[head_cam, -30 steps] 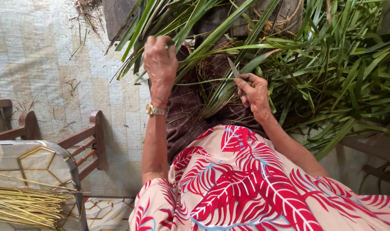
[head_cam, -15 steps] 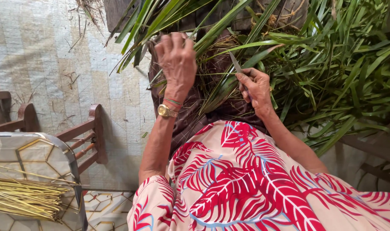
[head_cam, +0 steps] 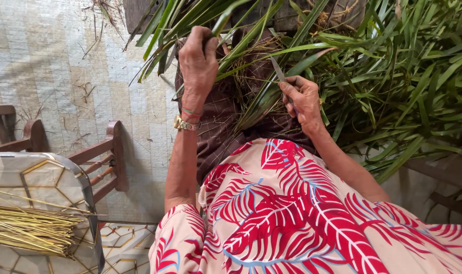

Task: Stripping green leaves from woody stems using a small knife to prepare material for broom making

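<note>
Item 1, far left: bundle of thin, straw-yellow stripped leaf ribs [head_cam: 30, 231], laid flat and parallel across a seat with a pale hexagon pattern [head_cam: 43, 187], well apart from both hands; probably kept there to stay separate from the green stock.

Item 2: dark brown wooden chair frame with turned rails [head_cam: 107, 162], standing on a pale woven floor mat [head_cam: 63, 76] scattered with dry scraps.

Item 3: left hand [head_cam: 198, 61], gold wristwatch [head_cam: 183, 123] and thin bands at the wrist, clenched on one long green blade-shaped leaf [head_cam: 218, 25] near the top of the picture; the raised grip appears to hold the leaf taut.

Item 4: brown checked cloth [head_cam: 221, 122] over the lap, under the leaves, likely catching trimmings.

Item 5: right hand [head_cam: 302, 99], closed around the handle of a small grey-bladed knife [head_cam: 277, 71], blade pointing up and away, among the leaves just beside the left hand's leaf.

Item 6, right: loose heap of long green leaves [head_cam: 408, 86], within reach of the knife hand.
</note>
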